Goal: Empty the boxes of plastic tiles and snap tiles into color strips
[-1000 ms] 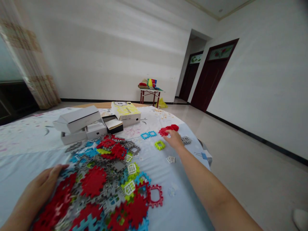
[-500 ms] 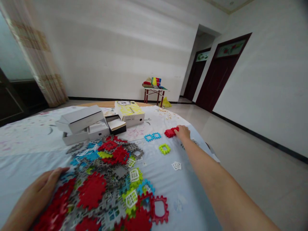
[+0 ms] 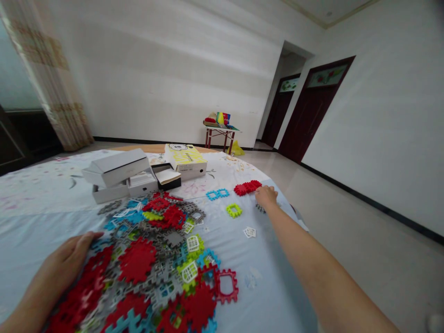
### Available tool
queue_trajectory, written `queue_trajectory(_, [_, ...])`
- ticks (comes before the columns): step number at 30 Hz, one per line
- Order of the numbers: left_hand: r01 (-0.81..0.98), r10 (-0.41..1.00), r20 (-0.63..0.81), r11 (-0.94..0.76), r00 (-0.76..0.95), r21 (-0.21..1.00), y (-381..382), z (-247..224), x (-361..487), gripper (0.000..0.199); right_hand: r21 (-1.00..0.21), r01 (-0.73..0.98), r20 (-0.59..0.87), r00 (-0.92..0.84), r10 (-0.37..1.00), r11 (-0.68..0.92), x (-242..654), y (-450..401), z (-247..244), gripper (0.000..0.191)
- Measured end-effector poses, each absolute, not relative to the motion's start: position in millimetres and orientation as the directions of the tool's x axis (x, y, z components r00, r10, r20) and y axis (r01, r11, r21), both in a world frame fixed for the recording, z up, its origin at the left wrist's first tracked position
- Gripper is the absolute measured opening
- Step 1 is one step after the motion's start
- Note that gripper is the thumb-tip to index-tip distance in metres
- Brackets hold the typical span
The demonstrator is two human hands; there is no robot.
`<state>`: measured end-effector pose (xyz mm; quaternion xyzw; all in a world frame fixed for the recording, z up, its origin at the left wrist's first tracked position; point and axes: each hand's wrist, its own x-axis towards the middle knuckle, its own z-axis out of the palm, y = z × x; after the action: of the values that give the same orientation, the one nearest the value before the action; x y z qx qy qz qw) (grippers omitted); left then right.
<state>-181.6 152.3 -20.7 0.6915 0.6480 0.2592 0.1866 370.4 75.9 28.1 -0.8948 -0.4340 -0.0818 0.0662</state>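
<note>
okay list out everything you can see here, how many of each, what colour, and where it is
bed sheet: one, pale blue and white with faint prints, under everything near
toy tile pile: many, red, grey, blue, green, white, heaped near left
red tiles: a few joined, far right edge of sheet
blue frames: two joined, left of the red tiles
green frame: one, alone, mid sheet
white window piece: one, beside the forearm
grey tile: one, partly under the right hand
white boxes: about three, stacked, far left
black box: one, open
yellow box: one, far middle
small table: one, red legs, colourful items on top, by the wall
doors: two, dark red
curtain: one, beige, left
left hand: resting on the pile's edge
right hand: stretched out, next to the red tiles
</note>
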Motion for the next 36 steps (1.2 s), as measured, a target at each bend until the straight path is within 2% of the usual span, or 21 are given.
queue_trajectory(5, [0.794,0.992,0.123,-0.100,0.032,0.600,157,-27,-185,0.066,0.017,0.781,0.117,0.619,0.777,-0.624,379,86,22,0.031])
queue_trajectory(11, [0.794,0.989,0.144,-0.114,0.034,0.597,161,-32,-189,0.065,0.041,0.790,0.066,0.608,0.791,-0.611,376,100,19,0.035])
queue_trajectory(18, [0.795,0.978,0.206,-0.159,0.044,0.585,159,-33,-190,0.055,0.032,0.801,0.097,0.593,0.799,-0.598,373,103,24,0.034])
queue_trajectory(23, [0.816,0.980,0.199,-0.139,0.030,0.560,149,-20,-180,0.056,-0.005,0.828,0.165,0.553,0.816,-0.560,356,96,31,0.035])
queue_trajectory(26, [0.818,0.975,0.216,-0.166,0.053,0.551,147,-16,-177,0.054,-0.098,0.897,0.260,0.441,0.859,-0.431,329,90,31,0.034])
queue_trajectory(29, [0.809,0.972,0.224,-0.188,0.071,0.557,147,-17,-177,0.054,-0.206,0.956,0.292,0.266,0.919,-0.211,290,82,24,0.032])
queue_trajectory(32, [0.803,0.980,0.191,-0.161,0.060,0.573,148,-18,-178,0.057,-0.309,0.951,0.306,0.092,0.948,0.008,248,75,16,0.030])
queue_trajectory(36, [0.795,0.980,0.181,-0.171,0.078,0.582,147,-17,-177,0.059,-0.354,0.911,0.305,-0.103,0.947,0.213,204,71,8,0.030])
